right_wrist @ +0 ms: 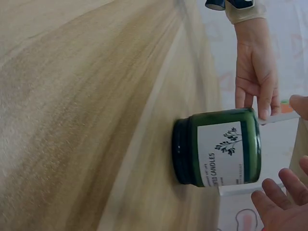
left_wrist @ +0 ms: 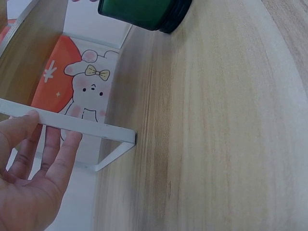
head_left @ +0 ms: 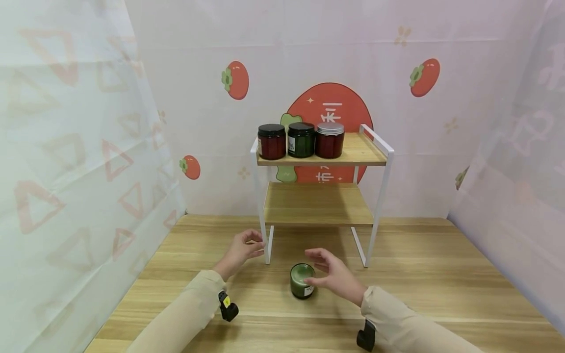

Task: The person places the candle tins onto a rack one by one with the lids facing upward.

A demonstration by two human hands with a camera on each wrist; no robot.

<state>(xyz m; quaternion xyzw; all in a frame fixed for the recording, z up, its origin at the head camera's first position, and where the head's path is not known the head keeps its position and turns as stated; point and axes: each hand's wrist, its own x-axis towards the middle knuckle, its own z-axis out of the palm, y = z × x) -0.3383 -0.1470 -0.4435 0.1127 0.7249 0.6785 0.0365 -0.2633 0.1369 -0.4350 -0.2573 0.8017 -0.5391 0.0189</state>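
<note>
A green scented candle jar stands upside down on the table, its dark lid against the wood. Its white label faces the right wrist camera. My right hand is beside the jar with thumb and fingers spread; in the right wrist view its fingers stay apart from the glass. My left hand pinches the white front left leg of a two-tier shelf between thumb and fingers. In the left wrist view only part of the green jar shows.
On the shelf's wooden top board stand a dark red jar with a black lid, a green jar and a red jar with a silver lid. Below is a lower board. Printed cloth walls surround the table.
</note>
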